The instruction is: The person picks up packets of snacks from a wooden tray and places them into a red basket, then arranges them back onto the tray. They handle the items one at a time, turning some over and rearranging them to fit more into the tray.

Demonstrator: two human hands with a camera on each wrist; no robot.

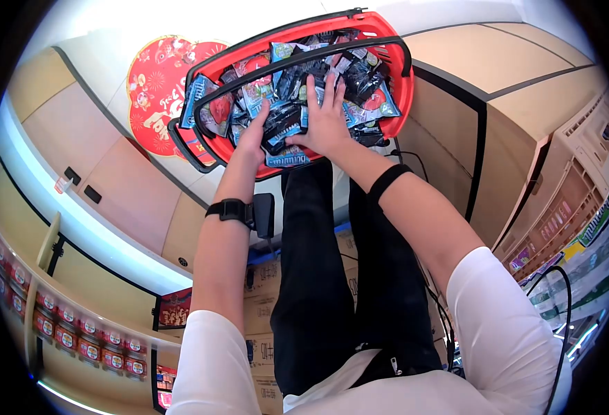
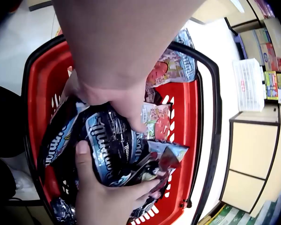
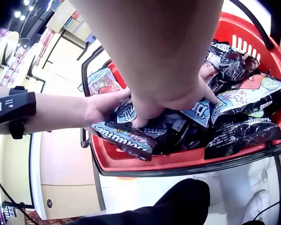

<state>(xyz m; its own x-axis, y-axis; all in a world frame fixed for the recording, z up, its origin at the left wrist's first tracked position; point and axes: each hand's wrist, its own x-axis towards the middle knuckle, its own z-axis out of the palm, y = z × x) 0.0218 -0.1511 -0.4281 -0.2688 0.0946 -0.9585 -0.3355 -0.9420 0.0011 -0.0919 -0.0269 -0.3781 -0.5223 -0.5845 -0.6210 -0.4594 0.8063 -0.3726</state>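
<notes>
A red shopping basket (image 1: pixel 403 93) with black handles is heaped with snack bags, some black and blue, others pale with a red fruit picture. My left hand (image 1: pixel 251 140) reaches in at the near left side, thumb straight, with the lower fingers hidden among the bags. Over the middle of the heap, my right hand (image 1: pixel 329 124) rests with fingers spread on the bags. Between the two hands lies a black-and-blue bag (image 2: pixel 100 145), its lettering facing up in the left wrist view. Another bag (image 3: pixel 124 140) overlaps the near rim beside the left hand.
A red festive decoration (image 1: pixel 159 97) lies on the pale surface left of the basket. Shelves hold several red-lidded jars (image 1: pixel 66 337) at lower left. Cabinets (image 1: pixel 450 131) and a tan plastic crate (image 1: pixel 560 200) stand on the right. Cardboard boxes (image 1: pixel 263 353) sit below by the legs.
</notes>
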